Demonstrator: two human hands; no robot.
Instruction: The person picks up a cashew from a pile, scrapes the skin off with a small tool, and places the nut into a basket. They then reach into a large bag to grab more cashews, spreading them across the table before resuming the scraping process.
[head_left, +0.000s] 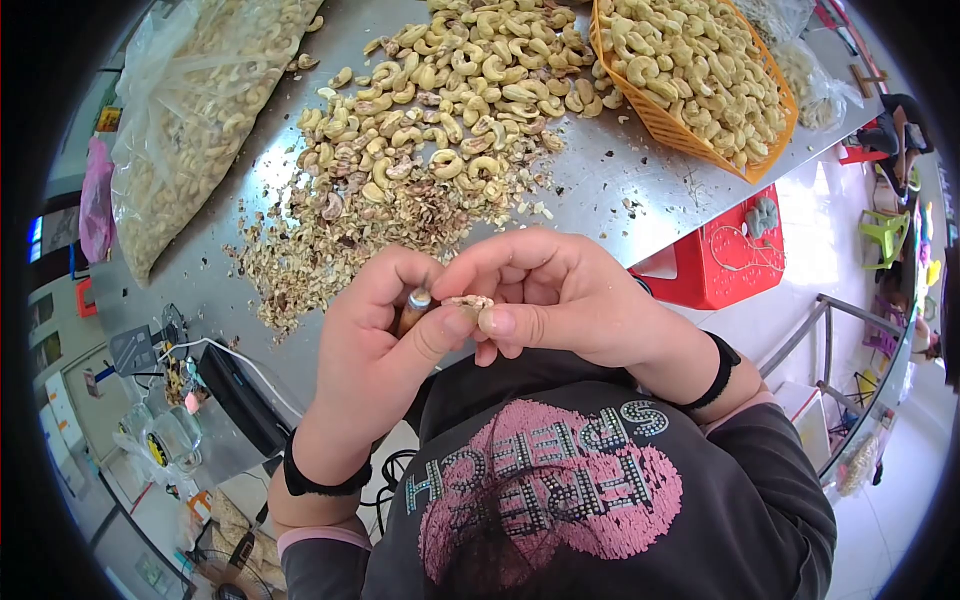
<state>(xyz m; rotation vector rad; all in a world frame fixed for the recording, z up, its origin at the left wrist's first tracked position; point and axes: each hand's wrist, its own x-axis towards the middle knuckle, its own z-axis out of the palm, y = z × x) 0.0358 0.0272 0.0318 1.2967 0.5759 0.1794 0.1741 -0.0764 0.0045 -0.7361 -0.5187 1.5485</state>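
Observation:
Both hands meet just in front of the chest, at the near edge of the metal table (590, 215). My left hand (395, 330) is closed around a small tool with a wooden handle (412, 312) and a metal collar; its thumb tip touches a small cashew piece (468, 301). My right hand (560, 300) pinches that same piece between thumb and finger. Beyond the hands lie a heap of peeled skins and crumbs (330, 240) and a spread of loose cashews (450, 120).
An orange basket (665, 125) full of cashews stands at the back right. A large plastic bag of nuts (185, 130) lies on the left. A red stool (715, 265) stands beyond the right edge; a black case (240, 400) is at the lower left.

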